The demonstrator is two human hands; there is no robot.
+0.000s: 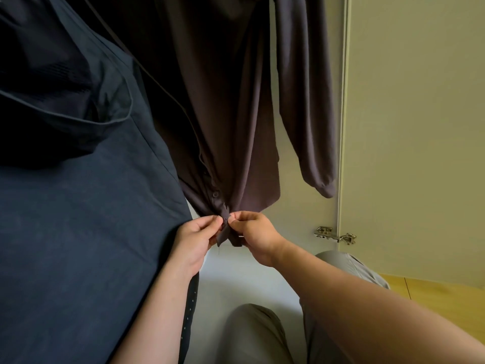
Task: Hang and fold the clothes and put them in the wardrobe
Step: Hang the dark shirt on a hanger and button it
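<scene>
Count: two hanging garments, a brown shirt [231, 114] and a navy garment [78, 232]; two hands; one metal hinge [334, 234]; two knees [252, 334] in grey trousers.
Shirt: hangs in the middle, just right of the navy garment and partly behind it, with its lower front gathered to a point at the hem. One sleeve [307, 114] hangs free on its right side, in front of the pale door [420, 127].
Buttons: one button [215, 194] shows plainly on the placket near the hem; the others above it are too dark to count.
Hidden: the tops of both garments are cut off by the upper edge, so no hanger shows. The navy garment covers the shirt's left side. A dark dotted strip [189, 308] below the left forearm is too narrow to identify.
Left hand [195, 239]: raised from below, fingers curled, thumb and fingertips pinching the left edge of the shirt's placket at the hem.
Right hand [256, 235]: reaching in from lower right, fingers curled, pinching the opposite placket edge, thumb tip nearly touching the left hand.
Floor [446, 290]: wooden, at lower right under the door.
</scene>
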